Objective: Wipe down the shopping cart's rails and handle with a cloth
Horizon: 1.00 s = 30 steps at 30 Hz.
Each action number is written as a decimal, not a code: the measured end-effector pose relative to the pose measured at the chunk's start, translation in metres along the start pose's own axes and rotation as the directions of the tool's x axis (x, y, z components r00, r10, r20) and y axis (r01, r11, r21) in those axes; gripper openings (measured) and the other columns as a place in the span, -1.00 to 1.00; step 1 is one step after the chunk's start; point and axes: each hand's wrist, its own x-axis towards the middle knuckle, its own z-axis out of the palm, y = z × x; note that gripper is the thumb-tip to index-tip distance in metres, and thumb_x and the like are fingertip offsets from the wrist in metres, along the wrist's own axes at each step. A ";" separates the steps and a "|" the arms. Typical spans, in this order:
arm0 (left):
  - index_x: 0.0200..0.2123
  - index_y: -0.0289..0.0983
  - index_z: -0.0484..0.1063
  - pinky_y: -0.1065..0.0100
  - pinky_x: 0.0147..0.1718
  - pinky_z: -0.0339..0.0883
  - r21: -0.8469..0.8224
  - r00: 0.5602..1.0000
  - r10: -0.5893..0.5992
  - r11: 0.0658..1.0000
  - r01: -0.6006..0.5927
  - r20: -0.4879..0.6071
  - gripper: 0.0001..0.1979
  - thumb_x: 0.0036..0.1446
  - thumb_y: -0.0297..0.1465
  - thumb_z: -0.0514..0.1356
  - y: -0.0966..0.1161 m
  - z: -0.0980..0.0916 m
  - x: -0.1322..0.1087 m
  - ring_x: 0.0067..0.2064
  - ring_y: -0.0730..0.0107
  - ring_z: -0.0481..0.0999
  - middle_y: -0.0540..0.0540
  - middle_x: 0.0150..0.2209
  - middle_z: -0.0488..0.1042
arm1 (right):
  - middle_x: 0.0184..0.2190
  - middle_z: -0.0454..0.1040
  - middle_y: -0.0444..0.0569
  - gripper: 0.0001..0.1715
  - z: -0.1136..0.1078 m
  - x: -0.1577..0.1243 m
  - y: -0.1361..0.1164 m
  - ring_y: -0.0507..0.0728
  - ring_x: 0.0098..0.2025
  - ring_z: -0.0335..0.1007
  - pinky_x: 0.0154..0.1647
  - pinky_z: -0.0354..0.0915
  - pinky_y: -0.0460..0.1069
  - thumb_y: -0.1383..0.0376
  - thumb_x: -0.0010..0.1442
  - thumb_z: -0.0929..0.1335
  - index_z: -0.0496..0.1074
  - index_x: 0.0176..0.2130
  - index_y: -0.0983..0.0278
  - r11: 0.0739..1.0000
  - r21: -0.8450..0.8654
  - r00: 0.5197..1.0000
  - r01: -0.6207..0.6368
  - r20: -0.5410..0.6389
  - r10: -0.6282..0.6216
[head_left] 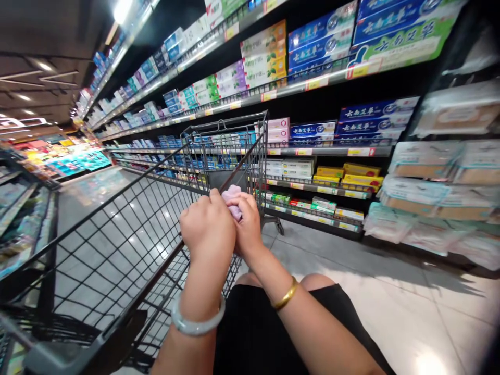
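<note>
My left hand [207,229] and my right hand [247,225] are pressed together over the side rail of a wire shopping cart [128,219]. Both are closed around a small pale purple cloth [231,200], which pokes out between the fingers against the cart's upper rail. A pale jade bangle [197,323] circles my left wrist and a gold bangle [285,296] my right. My knees in black clothing [265,323] show below the arms.
Long store shelves [320,78] with boxed toothpaste run along the right side. Wrapped packs [437,203] fill the nearest shelving at right. A glossy tiled aisle [390,307] stretches ahead, with more displays [70,156] at the far left.
</note>
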 end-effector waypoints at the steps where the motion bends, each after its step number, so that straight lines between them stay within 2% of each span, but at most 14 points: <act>1: 0.06 -0.41 0.46 0.14 -0.25 0.18 0.003 1.000 0.000 1.000 0.000 -0.005 -0.54 0.39 -0.42 -0.17 0.000 0.000 0.000 -0.15 -0.09 0.58 -0.34 -0.22 0.56 | -0.06 0.47 0.00 -0.78 0.000 -0.001 0.002 0.14 0.07 0.41 0.15 0.33 0.04 0.42 0.13 0.36 0.53 -0.21 0.20 1.000 0.001 1.000 -0.029 -0.008 0.029; 5: 0.16 -0.46 0.43 0.10 -0.18 0.21 0.001 0.999 0.014 1.000 -0.014 -0.039 -0.51 0.40 -0.39 -0.15 0.001 0.000 -0.001 -0.11 -0.08 0.57 -0.35 -0.21 0.56 | -0.18 0.47 -0.02 -0.76 0.002 -0.005 0.011 0.15 -0.05 0.42 0.09 0.36 0.05 0.50 -0.03 0.32 0.46 -0.33 0.23 0.954 -0.029 0.949 -0.299 -0.111 0.294; 7: 0.23 -0.50 0.39 0.06 -0.11 0.25 -0.014 0.999 0.028 0.999 -0.029 -0.042 -0.50 0.38 -0.38 -0.09 0.002 -0.003 -0.003 -0.08 -0.10 0.56 -0.39 -0.16 0.57 | -0.20 0.48 -0.03 -0.79 0.003 -0.003 0.004 0.15 -0.06 0.43 0.08 0.36 0.04 0.48 0.01 0.34 0.46 -0.33 0.22 0.958 0.015 0.952 -0.288 -0.100 0.288; 11: 0.29 -0.57 0.32 0.00 0.09 0.29 -0.031 0.995 0.098 0.995 -0.098 -0.007 -0.46 0.35 -0.41 -0.02 -0.001 -0.013 -0.014 0.08 -0.12 0.55 -0.48 0.12 0.52 | -0.14 0.50 -0.03 -0.88 0.002 0.001 -0.013 0.15 0.04 0.41 0.15 0.32 0.04 0.37 0.15 0.37 0.50 -0.27 0.19 0.992 0.097 0.997 -0.078 -0.008 0.079; 14: 0.30 -0.64 0.28 0.02 0.20 0.29 0.008 0.973 0.226 0.974 -0.227 0.037 -0.43 0.37 -0.36 -0.04 -0.016 -0.028 -0.030 0.24 -0.12 0.46 -0.53 0.28 0.37 | -0.10 0.47 -0.02 -0.78 -0.002 -0.005 0.003 0.16 0.05 0.39 0.17 0.31 0.06 0.45 0.03 0.35 0.48 -0.28 0.21 0.982 0.043 0.982 -0.185 -0.022 0.186; 16: 0.32 -0.67 0.24 0.07 0.18 0.34 0.035 0.940 0.333 0.941 -0.336 0.078 -0.40 0.41 -0.33 -0.10 -0.031 -0.041 -0.039 0.27 -0.09 0.44 -0.55 0.26 0.37 | -0.14 0.44 -0.02 -0.74 -0.004 -0.009 0.015 0.17 0.00 0.39 0.14 0.32 0.08 0.49 -0.02 0.31 0.45 -0.31 0.22 0.958 0.011 0.958 -0.285 -0.041 0.285; 18: 0.36 -0.63 0.18 0.13 0.01 0.45 0.073 0.917 0.375 0.919 -0.387 0.138 -0.40 0.41 -0.34 -0.12 -0.049 -0.053 -0.042 0.13 -0.05 0.57 -0.54 0.20 0.45 | -0.17 0.42 -0.02 -0.74 -0.005 -0.009 0.012 0.17 -0.03 0.40 0.12 0.33 0.09 0.49 -0.01 0.30 0.45 -0.32 0.22 0.953 0.020 0.953 -0.302 -0.032 0.303; 20: 0.42 -0.57 0.08 0.15 -0.24 0.47 0.108 0.886 0.357 0.909 -0.402 0.298 -0.36 0.41 -0.29 -0.12 -0.063 -0.060 -0.032 -0.15 -0.02 0.67 -0.47 -0.04 0.62 | -0.13 0.43 -0.03 -0.74 -0.003 -0.006 -0.005 0.16 0.01 0.40 0.15 0.33 0.07 0.48 0.01 0.31 0.47 -0.29 0.21 0.971 0.063 0.973 -0.232 0.008 0.232; 22: 0.43 -0.49 0.09 0.17 -0.27 0.43 0.119 0.845 0.329 0.904 -0.412 0.422 -0.34 0.40 -0.23 -0.10 -0.073 -0.062 -0.011 -0.22 -0.01 0.67 -0.38 -0.15 0.65 | -0.08 0.43 -0.04 -0.72 0.000 -0.004 -0.025 0.14 0.07 0.40 0.19 0.31 0.05 0.48 0.04 0.33 0.49 -0.26 0.18 0.986 0.126 0.993 -0.111 0.057 0.105; 24: 0.35 -0.40 0.24 0.18 -0.25 0.40 0.115 0.758 0.309 0.886 -0.448 0.574 -0.41 0.38 -0.22 -0.07 -0.077 -0.058 0.017 -0.15 -0.04 0.67 -0.33 -0.18 0.66 | -0.05 0.42 -0.04 -0.71 0.002 -0.006 -0.033 0.14 0.10 0.38 0.21 0.31 0.05 0.47 0.07 0.33 0.50 -0.23 0.16 0.987 0.163 0.996 -0.008 0.090 -0.007; 25: 0.28 -0.36 0.33 0.20 -0.24 0.38 0.049 0.697 0.360 0.869 -0.492 0.620 -0.44 0.38 -0.19 -0.07 -0.077 -0.055 0.032 -0.12 -0.03 0.66 -0.30 -0.15 0.66 | -0.04 0.41 -0.03 -0.71 0.004 -0.009 -0.030 0.15 0.11 0.37 0.22 0.30 0.07 0.47 0.07 0.33 0.49 -0.22 0.16 0.988 0.154 0.995 0.019 0.096 -0.034; 26: 0.18 -0.31 0.40 0.22 -0.26 0.37 -0.004 0.655 0.361 0.877 -0.480 0.664 -0.47 0.37 -0.13 -0.08 -0.075 -0.052 0.046 -0.14 0.02 0.66 -0.25 -0.18 0.67 | -0.03 0.40 -0.01 -0.71 0.004 -0.012 -0.024 0.16 0.12 0.36 0.24 0.29 0.08 0.47 0.07 0.33 0.48 -0.22 0.17 0.992 0.124 0.995 0.014 0.094 -0.026; 28: 0.07 -0.27 0.42 0.26 -0.38 0.32 -0.109 0.580 0.332 0.917 -0.385 0.744 -0.45 0.37 -0.04 -0.13 -0.070 -0.044 0.070 -0.39 0.17 0.63 -0.16 -0.29 0.67 | -0.05 0.39 0.03 -0.71 0.005 -0.016 -0.007 0.19 0.11 0.36 0.23 0.30 0.12 0.49 0.04 0.32 0.46 -0.24 0.20 0.996 0.041 0.995 -0.085 0.063 0.082; 30: 0.00 -0.26 0.42 0.27 -0.43 0.29 -0.155 0.587 0.345 0.924 -0.350 0.732 -0.47 0.36 -0.03 -0.14 -0.061 -0.035 0.086 -0.47 0.23 0.58 -0.13 -0.32 0.66 | -0.11 0.40 0.03 -0.74 0.005 -0.016 0.003 0.20 0.04 0.38 0.17 0.33 0.14 0.50 0.01 0.31 0.43 -0.29 0.21 0.973 -0.003 0.973 -0.230 0.027 0.230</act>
